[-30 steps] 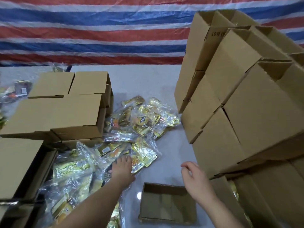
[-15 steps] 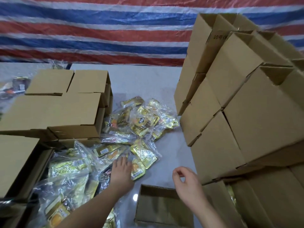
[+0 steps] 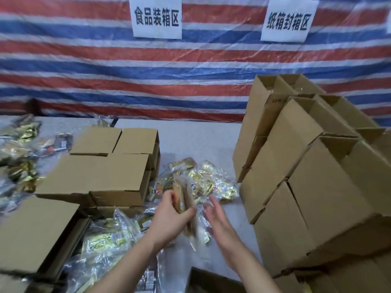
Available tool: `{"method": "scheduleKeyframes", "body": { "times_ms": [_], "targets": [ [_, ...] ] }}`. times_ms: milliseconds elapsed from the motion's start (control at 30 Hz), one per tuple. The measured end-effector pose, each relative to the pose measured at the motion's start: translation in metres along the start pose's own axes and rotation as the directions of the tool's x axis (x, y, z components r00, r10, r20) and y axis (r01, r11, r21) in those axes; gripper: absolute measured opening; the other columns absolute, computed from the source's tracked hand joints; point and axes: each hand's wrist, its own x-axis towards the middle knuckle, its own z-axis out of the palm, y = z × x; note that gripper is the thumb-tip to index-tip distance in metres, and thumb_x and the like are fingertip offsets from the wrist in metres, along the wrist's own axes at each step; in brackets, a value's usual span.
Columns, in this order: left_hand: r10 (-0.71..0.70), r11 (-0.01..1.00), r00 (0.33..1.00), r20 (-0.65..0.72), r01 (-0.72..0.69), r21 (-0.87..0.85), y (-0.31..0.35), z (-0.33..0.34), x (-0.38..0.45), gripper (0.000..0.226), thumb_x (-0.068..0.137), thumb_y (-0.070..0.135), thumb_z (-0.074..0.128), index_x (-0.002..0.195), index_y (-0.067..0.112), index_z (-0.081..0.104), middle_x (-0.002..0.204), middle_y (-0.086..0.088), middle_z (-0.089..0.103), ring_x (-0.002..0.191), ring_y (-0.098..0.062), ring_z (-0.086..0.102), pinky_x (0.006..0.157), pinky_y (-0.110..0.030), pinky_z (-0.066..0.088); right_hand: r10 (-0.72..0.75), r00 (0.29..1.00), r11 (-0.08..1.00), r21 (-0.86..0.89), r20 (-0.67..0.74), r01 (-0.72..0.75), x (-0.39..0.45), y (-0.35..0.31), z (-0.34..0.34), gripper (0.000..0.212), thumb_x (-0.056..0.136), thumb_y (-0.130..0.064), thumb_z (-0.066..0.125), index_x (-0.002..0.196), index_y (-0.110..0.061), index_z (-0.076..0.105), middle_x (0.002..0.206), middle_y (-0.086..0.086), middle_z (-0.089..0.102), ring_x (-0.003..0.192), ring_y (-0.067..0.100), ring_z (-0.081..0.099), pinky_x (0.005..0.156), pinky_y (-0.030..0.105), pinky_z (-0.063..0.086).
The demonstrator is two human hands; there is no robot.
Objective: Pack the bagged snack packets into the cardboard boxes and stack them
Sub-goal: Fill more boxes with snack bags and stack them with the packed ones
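Left hand [image 3: 172,216] grips a bagged snack packet [image 3: 186,206] above the table [image 3: 190,140]; right hand [image 3: 218,216] open beside it, stacked cardboard boxes [image 3: 317,176] at right

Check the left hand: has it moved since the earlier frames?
Yes. The left hand has lifted off the snack bags by the closed boxes, now gripping a bagged packet raised above the table.
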Motion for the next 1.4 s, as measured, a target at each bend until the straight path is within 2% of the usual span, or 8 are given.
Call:
{"method": "scheduleKeyframes", "body": {
  "times_ms": [167,300,433,567,767,867,1067,1400],
  "targets": [
    [0.17,0.978,0.976,-0.133,-0.183,-0.096,0.07,0.014,-0.011,0.051,0.066,0.077,0.057,0.102,0.041,0.053,0.097,0.016,0.064,0.085,0.007,0.061,0.068,-0.011,0.045,-0.19,0.972,0.921,0.368,0.14,0.127,-0.008,-0.049,0.021,0.109,0.056,-0.079,0.076,0.143,-0.02,0.048,0.14,0.002,0.059,0.131,0.013,0.054,0.108,0.035,0.045],
    [0.37,0.894,0.919,-0.136,-0.313,0.321,0.08,0.03,-0.011,0.059,0.096,0.059,0.013,0.118,0.032,0.062,0.128,0.005,0.057,0.124,-0.013,0.045,0.105,-0.038,0.037,-0.255,0.954,0.808,0.577,0.156,0.122,-0.015,-0.062,0.012,0.076,0.066,-0.051,0.087,0.127,-0.01,0.065,0.129,0.016,0.065,0.121,0.025,0.063,0.096,0.037,0.053],
    [0.264,0.929,0.963,0.057,-0.27,0.252,0.076,0.045,-0.02,0.053,0.103,0.048,0.019,0.149,0.034,0.043,0.159,0.006,0.034,0.15,-0.012,0.017,0.123,-0.041,0.014,-0.181,0.97,0.83,0.554,0.16,0.063,-0.016,-0.046,-0.021,0.053,0.079,-0.026,0.077,0.127,-0.006,0.065,0.127,0.024,0.063,0.115,0.034,0.064,0.105,0.048,0.046],
    [0.112,0.993,0.967,0.23,-0.097,-0.072,0.033,0.035,-0.035,0.052,0.103,0.056,0.029,0.153,0.039,0.031,0.154,0.017,0.038,0.139,0.0,0.036,0.111,-0.019,0.027,-0.11,0.985,0.955,0.29,0.135,0.067,-0.035,-0.028,-0.065,0.09,0.056,-0.05,0.093,0.121,0.001,0.059,0.095,0.019,0.07,0.085,0.032,0.069,0.081,0.043,0.058],
    [-0.09,0.879,0.901,0.425,-0.129,0.46,-0.097,0.037,-0.052,0.054,0.105,0.045,0.036,0.155,0.024,0.03,0.158,0.006,0.034,0.145,-0.013,0.032,0.116,-0.025,0.024,0.119,0.958,0.968,-0.246,0.26,-0.054,-0.051,0.009,-0.094,0.047,0.078,-0.046,0.071,0.103,-0.009,0.057,0.08,0.003,0.069,0.072,0.012,0.066,0.069,0.027,0.055],
    [-0.178,0.895,0.857,0.484,-0.063,0.441,-0.128,0.054,-0.058,0.038,0.108,0.039,0.034,0.137,0.021,0.051,0.138,-0.001,0.057,0.13,-0.017,0.051,0.107,-0.024,0.035,0.268,0.89,0.77,-0.637,0.368,0.031,-0.045,0.026,-0.083,0.019,0.092,-0.037,0.067,0.108,-0.028,0.062,0.089,-0.015,0.062,0.078,-0.007,0.057,0.074,0.017,0.045],
    [-0.13,0.938,0.891,0.435,-0.032,0.345,-0.139,0.065,-0.06,0.029,0.108,0.04,0.032,0.108,0.024,0.057,0.104,0.002,0.064,0.104,-0.016,0.059,0.094,-0.029,0.043,0.652,0.73,0.205,-0.975,0.203,0.088,-0.024,0.066,-0.054,0.054,0.084,-0.068,0.053,0.113,-0.025,0.064,0.115,0.002,0.068,0.106,0.022,0.063,0.088,0.033,0.048],
    [-0.062,0.935,0.911,0.407,-0.09,0.343,-0.152,0.072,-0.066,0.034,0.104,0.049,0.027,0.107,0.028,0.054,0.101,0.006,0.063,0.097,-0.013,0.058,0.088,-0.031,0.044,0.606,0.789,-0.02,-0.991,0.096,0.136,0.0,0.161,-0.019,0.074,0.098,-0.051,0.046,0.154,-0.009,0.022,0.144,0.018,0.051,0.129,0.037,0.052,0.103,0.039,0.041]
  ]
}}
